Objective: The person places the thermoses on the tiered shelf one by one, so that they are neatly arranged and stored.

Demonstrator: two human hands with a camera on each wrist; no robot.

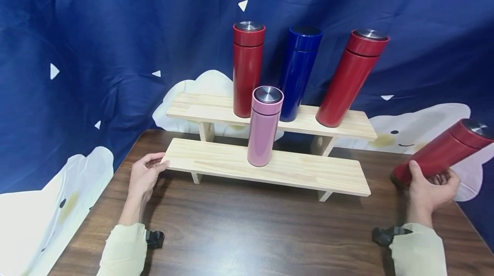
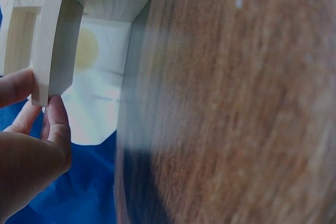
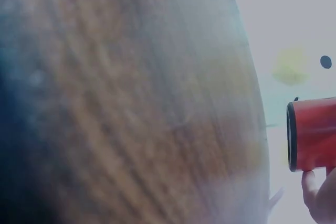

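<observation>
At the left end of a two-tier wooden stand point(image 1: 308, 172), my left hand point(image 1: 144, 177) pinches the lower board between thumb and fingers. The left wrist view shows the thumb on one face of that board point(image 2: 44, 51) and fingers on the other. Far right, my right hand point(image 1: 432, 192) grips a red thermos bottle point(image 1: 444, 149) around its lower body, its silver-topped lid leaning to the right. Its dark base point(image 3: 292, 137) shows in the right wrist view, seemingly off the table. A pink thermos point(image 1: 264, 138) stands upright mid-way along the lower board.
On the upper board point(image 1: 200, 106) stand a red thermos point(image 1: 248, 78), a blue thermos point(image 1: 299, 74) and another red thermos point(image 1: 351, 80). The stand rests on a brown wooden table point(image 1: 239, 228). Behind it hangs a blue curtain point(image 1: 115, 31) with white clouds.
</observation>
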